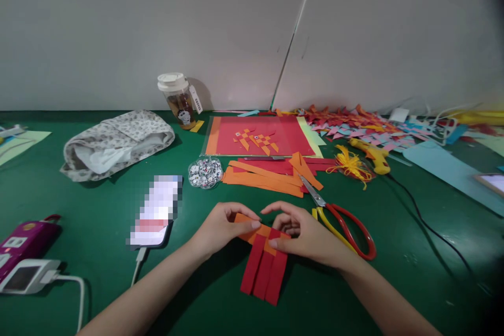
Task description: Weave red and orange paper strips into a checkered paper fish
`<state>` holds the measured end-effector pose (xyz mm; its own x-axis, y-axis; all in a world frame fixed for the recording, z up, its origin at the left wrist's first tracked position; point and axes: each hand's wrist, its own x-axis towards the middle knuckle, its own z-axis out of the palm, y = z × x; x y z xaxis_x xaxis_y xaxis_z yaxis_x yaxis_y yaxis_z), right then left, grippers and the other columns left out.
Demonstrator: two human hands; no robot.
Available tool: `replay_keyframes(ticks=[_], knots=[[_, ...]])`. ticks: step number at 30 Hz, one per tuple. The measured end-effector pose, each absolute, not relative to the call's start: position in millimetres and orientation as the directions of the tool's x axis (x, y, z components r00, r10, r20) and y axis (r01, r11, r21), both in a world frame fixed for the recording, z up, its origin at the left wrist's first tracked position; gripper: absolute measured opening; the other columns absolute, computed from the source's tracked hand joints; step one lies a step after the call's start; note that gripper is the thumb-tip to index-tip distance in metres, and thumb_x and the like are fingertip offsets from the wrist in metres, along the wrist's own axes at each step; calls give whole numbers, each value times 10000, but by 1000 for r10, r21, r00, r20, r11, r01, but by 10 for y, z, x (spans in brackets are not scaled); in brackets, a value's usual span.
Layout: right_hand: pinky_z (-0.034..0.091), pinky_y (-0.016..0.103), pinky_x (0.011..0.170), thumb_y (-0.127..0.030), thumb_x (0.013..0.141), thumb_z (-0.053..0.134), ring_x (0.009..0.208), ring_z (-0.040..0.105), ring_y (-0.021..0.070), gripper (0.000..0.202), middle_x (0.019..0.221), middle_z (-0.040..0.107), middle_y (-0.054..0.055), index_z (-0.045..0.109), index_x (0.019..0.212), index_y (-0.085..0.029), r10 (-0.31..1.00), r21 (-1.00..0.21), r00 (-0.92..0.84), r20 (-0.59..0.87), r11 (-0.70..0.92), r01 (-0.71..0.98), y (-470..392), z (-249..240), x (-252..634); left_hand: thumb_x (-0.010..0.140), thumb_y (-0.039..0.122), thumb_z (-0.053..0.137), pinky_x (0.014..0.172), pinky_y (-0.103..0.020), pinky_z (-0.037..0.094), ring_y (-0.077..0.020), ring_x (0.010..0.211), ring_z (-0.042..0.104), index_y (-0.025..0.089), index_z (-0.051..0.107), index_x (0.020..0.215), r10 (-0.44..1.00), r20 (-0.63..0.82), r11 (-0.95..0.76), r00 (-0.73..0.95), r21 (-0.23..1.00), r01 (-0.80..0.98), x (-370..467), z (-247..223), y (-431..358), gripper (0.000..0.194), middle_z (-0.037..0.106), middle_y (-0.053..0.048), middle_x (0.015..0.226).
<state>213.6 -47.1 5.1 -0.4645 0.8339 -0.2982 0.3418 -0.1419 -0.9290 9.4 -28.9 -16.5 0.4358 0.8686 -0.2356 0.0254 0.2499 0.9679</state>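
Red and orange strips, woven at the top, held between two bare hands

The woven piece is just above the near part of the green table, or lightly against it; the view does not settle which. Orange strips cross red ones at its upper end, while three red tails hang side by side toward the person.

The left hand pinches the orange end, thumb on top. The right hand grips the crossing at the other side, its thumb pressed on the weave, index finger raised and the remaining fingers curled.

The strips look like paper: very light, flat, fairly crisp along their length but easily creased. The crossings would probably slide or open if tugged, so the firmest hold is a flat pinch over the weave itself; the loose red tails would likely splay or bend if lifted alone.

Just beyond the hands, the scissors lie partly open, blades touching the loose orange strips. A clear case of googly eyes sits to the left of these. Farther back, two checkered fish shapes rest on a red sheet, with a yellow glue gun off to the right.
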Motion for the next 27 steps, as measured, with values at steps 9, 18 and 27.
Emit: replay_keyframes(ticks=[9,18,27], knots=[[436,252,671,-264,710,683,755,555,130,271,797,556,-18,523,924,-220,837,-955,-494,-235,-104,279,-513,74,2100,623,255,757,526,-195,357,-66,527,493,155,518,715,864,-249,302,438,952,-56,132,-104,-303,275,543,52,597],[430,254,671,-271,718,680,764,564,134,322,798,565,-22,507,987,-238,820,-953,-518,-243,-102,285,-516,68,2113,628,280,750,518,-194,371,-69,525,498,167,495,734,869,-216,258,445,966,-34,117,-122,-299,298,526,60,599],[432,243,655,-238,721,666,754,569,135,295,795,564,-22,514,973,-237,835,-948,-497,-237,-86,307,-533,88,2114,603,238,757,518,-194,341,-68,542,493,160,506,723,887,-213,236,408,972,-5,94,-114,-278,289,565,44,648]])
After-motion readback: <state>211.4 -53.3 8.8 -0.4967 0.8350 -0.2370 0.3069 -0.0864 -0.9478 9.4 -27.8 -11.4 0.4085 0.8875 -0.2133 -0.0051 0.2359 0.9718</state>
